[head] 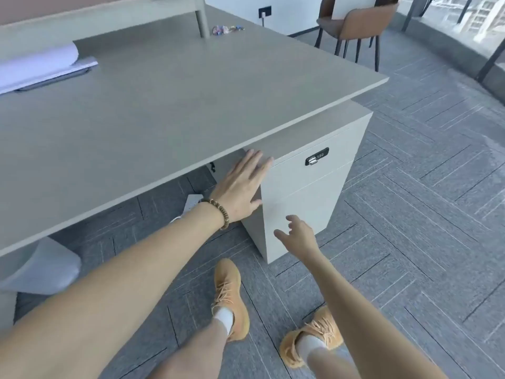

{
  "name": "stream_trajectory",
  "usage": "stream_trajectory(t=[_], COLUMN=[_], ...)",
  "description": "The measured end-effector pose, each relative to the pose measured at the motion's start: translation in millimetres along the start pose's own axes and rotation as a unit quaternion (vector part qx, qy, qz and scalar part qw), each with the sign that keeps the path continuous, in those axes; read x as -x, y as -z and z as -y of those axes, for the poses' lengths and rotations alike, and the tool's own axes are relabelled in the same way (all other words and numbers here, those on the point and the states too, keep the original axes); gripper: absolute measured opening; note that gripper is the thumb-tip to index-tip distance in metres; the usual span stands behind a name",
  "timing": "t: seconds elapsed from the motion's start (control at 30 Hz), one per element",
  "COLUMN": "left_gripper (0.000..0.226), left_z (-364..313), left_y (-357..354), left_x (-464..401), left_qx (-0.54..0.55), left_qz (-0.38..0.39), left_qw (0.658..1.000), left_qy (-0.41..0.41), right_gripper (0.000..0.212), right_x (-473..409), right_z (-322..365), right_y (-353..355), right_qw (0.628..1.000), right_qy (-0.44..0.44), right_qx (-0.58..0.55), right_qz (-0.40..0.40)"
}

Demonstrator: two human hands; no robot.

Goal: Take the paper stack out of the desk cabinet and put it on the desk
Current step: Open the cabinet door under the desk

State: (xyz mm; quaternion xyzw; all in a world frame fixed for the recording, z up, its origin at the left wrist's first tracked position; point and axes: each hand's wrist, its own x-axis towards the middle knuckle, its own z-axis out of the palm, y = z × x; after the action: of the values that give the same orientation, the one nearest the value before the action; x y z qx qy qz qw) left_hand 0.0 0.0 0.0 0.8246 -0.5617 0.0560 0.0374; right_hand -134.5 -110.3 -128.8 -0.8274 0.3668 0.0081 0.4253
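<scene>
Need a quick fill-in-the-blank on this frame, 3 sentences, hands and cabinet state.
1. All drawers of the desk cabinet are ____.
2. The beaded bracelet is on the wrist of the ____ hand.
3. The right hand is open in front of the cabinet's ____ drawer front.

Missing words: closed; left; bottom

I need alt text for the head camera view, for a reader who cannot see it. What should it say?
A person's two bare hands reach toward a closed white drawer cabinet under a grey desk: the left hand, open, at its upper left corner, the right hand, open, before the lowest drawer. A curled paper stack lies on the desk's far left.
</scene>
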Motion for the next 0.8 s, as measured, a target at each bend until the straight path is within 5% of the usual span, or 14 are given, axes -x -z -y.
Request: stream_trajectory(t=[0.17,0.3,0.4,0.57,0.8], left_gripper=[0.110,0.112,0.111,0.113,0.112], left_z=[26.7,33.2,33.0,35.2,21.5], left_y=[-17.0,-32.3,-37.1,-42.1,-34.8], left_x=[-29.7,-42.2,-43.3,-44.5,-41.9], left_qx=[-0.049,-0.043,-0.029,-0.020,-0.016], left_qz=[-0.007,-0.060,-0.086,-0.095,-0.078], left_qw=[0.998,0.997,0.995,0.995,0.997], left_qy=[-0.026,-0.036,-0.035,-0.027,0.010], right_gripper=[0.080,0.083,0.108,0.136,0.126], right_x=[-23.4,-48.0,-57.5,-73.6,-61.6], right_z=[12.3,16.1,13.9,17.7,11.4], right_y=[-37.3,-51.1,-55.2,-64.6,-58.0], right_qw=[0.996,0.978,0.967,0.972,0.976], right_qy=[0.005,-0.020,-0.047,-0.058,-0.037], right_qx=[-0.089,-0.170,-0.199,-0.143,-0.076], right_qz=[-0.013,-0.118,-0.150,-0.179,-0.199])
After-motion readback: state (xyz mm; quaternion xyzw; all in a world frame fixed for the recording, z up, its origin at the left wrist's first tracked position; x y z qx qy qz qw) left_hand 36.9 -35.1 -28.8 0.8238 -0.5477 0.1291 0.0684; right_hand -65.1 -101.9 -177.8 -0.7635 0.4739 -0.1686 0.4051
